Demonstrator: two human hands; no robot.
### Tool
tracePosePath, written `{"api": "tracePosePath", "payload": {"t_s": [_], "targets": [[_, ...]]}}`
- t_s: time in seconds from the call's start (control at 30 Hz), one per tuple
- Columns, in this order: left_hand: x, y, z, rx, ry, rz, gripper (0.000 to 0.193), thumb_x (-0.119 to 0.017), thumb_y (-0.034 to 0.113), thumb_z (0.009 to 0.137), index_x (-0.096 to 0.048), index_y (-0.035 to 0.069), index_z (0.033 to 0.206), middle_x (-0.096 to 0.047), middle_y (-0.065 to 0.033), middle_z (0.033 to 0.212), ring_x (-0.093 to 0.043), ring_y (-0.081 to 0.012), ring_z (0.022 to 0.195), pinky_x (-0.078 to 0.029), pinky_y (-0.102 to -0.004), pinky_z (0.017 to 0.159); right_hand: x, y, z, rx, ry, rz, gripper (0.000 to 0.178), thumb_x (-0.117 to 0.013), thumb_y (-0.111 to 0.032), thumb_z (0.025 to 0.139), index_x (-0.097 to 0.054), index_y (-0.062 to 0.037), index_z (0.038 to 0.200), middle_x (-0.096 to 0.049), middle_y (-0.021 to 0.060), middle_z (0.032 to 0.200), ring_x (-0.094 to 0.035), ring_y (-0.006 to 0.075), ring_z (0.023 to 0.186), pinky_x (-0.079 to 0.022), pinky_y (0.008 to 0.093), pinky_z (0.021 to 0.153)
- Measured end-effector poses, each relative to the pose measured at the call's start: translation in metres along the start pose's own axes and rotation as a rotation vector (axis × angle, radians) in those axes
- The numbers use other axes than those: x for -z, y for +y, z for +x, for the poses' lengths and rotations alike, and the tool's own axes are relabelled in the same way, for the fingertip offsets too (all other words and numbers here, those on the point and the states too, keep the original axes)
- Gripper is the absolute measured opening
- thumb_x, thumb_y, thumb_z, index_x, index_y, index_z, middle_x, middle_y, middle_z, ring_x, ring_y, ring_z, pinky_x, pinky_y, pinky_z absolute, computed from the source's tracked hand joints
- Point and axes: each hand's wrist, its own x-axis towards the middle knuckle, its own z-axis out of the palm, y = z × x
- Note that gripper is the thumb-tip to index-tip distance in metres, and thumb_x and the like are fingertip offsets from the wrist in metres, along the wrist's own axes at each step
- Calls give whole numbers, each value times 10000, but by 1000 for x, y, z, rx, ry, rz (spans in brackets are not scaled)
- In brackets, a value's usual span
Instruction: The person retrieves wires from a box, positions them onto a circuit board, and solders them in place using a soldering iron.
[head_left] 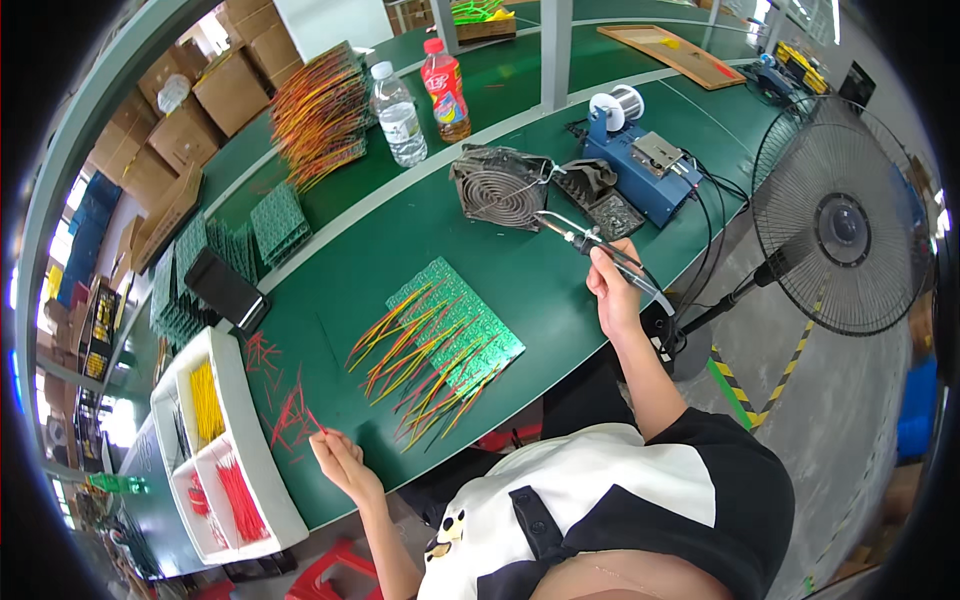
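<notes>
My right hand [613, 290] is closed around a soldering iron [582, 236], its metal tip pointing up-left near the small fume fan. Low on the left, my left hand [343, 465] pinches the end of a thin red wire [314, 418] beside a loose scatter of red wires [290, 425]. Between the hands a green circuit board panel [488, 345] lies on the table. Rows of red and yellow wires [405, 335] rise from it and stick out past its left and lower edges.
A white foam tray [285, 500] holds yellow and red wires. Behind it lean a dark phone [225, 288] and stacked boards [280, 222]. Bottles [400, 125], a square fume fan [500, 190] and a blue solder feeder [640, 175] stand at the back. A floor fan [840, 225] is at right.
</notes>
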Motion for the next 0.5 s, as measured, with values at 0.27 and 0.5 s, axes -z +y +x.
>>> {"api": "tracePosePath", "payload": {"t_s": [0.27, 0.5], "targets": [[-37, 30, 30, -106, -47, -164, 93, -430, 166, 964, -417, 77, 936, -300, 59, 619, -238, -10, 487, -167, -185, 418, 0, -5, -9, 36, -119, -199, 184, -599, -97, 857, -422, -52, 832, -540, 62, 582, -453, 76, 437, -358, 200, 416], [-66, 46, 61, 99, -376, -333, 83, -462, 122, 934, -426, 76, 876, -318, 56, 607, -231, -19, 473, -185, -195, 414, -6, -4, -7, 53, -100, -229, 169, -601, -90, 858, -438, -44, 860, -561, 71, 631, -486, 86, 486, -383, 201, 463]]}}
